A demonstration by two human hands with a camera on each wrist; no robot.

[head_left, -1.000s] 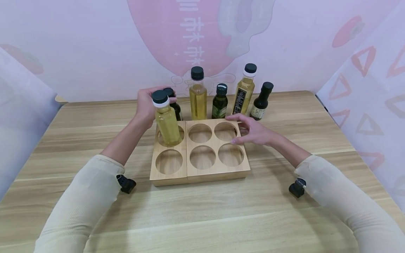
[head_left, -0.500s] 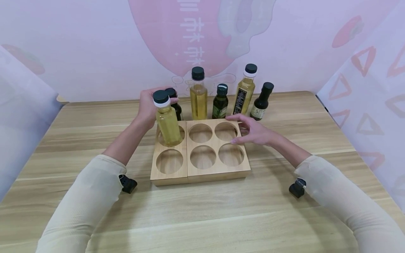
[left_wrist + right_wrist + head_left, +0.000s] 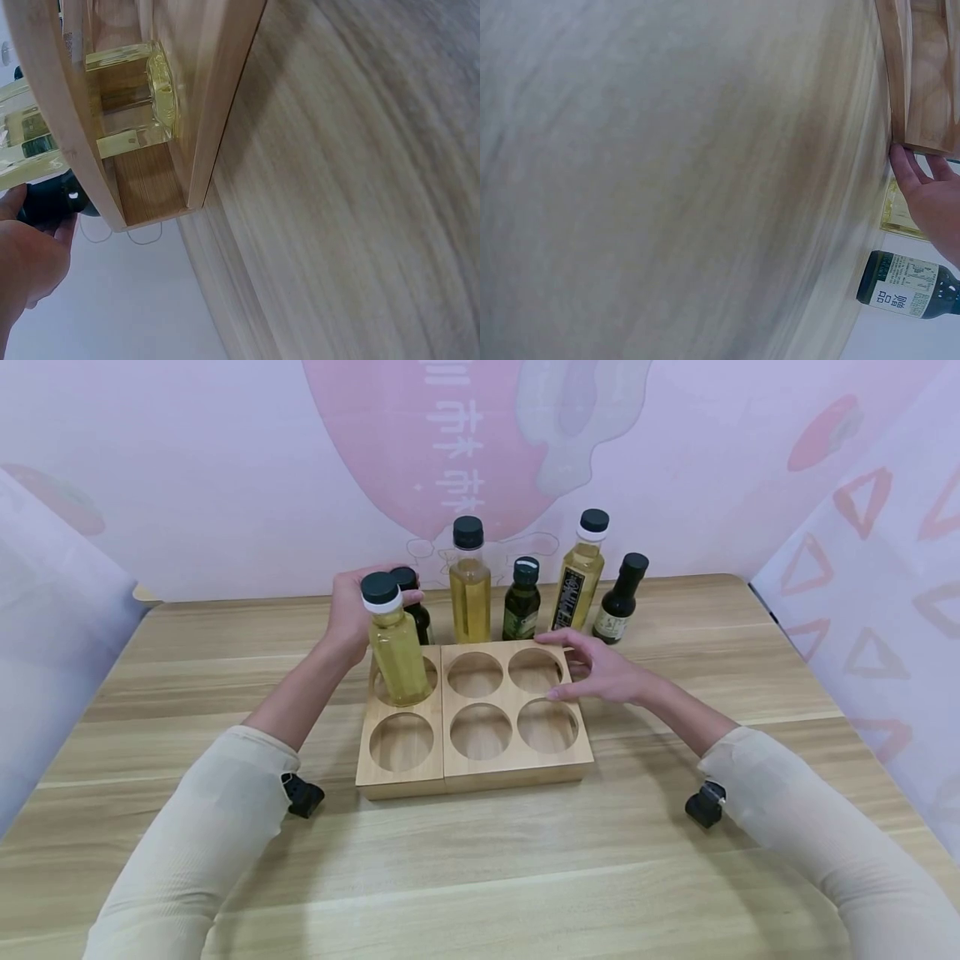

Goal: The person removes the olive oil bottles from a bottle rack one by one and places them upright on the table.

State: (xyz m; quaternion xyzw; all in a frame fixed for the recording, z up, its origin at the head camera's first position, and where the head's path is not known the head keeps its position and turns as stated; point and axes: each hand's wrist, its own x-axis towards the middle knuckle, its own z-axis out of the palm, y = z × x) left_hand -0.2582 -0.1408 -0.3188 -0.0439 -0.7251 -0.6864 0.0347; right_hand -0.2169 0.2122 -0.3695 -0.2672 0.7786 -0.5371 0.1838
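Note:
A light wooden rack with round holes, made of a narrow and a wider block side by side, lies mid-table. In its back left hole stands a bottle of yellow oil with a dark green cap. Behind that bottle my left hand holds a small dark bottle near its top; the rack and oil bottle partly hide it. In the left wrist view, fingers and thumb close round the dark bottle. My right hand rests with spread fingers against the rack's back right corner, touching the wood.
Behind the rack stand a yellow oil bottle, a short dark green bottle, a tall labelled oil bottle and a dark labelled bottle. A printed curtain rises along the table's back edge.
Both hands stay nearly still; the left hand and the dark bottle it holds have shifted very slightly right. The rack and the other bottles keep their places.

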